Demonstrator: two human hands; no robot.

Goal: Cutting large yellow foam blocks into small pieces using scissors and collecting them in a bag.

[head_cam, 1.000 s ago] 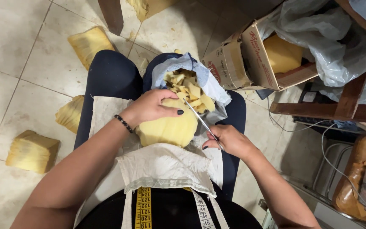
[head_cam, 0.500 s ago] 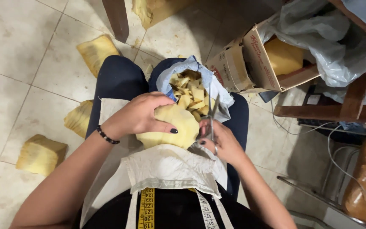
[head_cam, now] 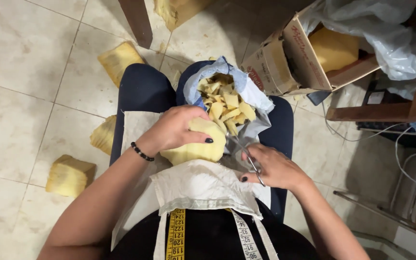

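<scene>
My left hand [head_cam: 174, 130] grips a rounded yellow foam piece [head_cam: 196, 149] over my lap. My right hand [head_cam: 273, 168] holds metal scissors [head_cam: 244, 151], their blades pointing toward the foam's right edge. Just beyond, a bluish bag [head_cam: 251, 94] rests between my knees, filled with several small yellow foam scraps [head_cam: 225, 101]. A white cloth apron [head_cam: 201, 185] covers my lap below the foam. A yellow measuring tape [head_cam: 176, 236] hangs from my neck.
Yellow foam blocks lie on the tiled floor at left [head_cam: 71, 175], [head_cam: 104, 135], [head_cam: 119, 58]. An open cardboard box [head_cam: 290, 60] with a foam block and a plastic bag [head_cam: 386, 29] sits at upper right. A wooden leg [head_cam: 136, 19] stands ahead. Cables and a wooden frame [head_cam: 376, 113] are at right.
My left hand has turned the foam piece and shifted its grip on top. The scissors swung from pointing up at the bag to lying lower beside the foam's right edge.
</scene>
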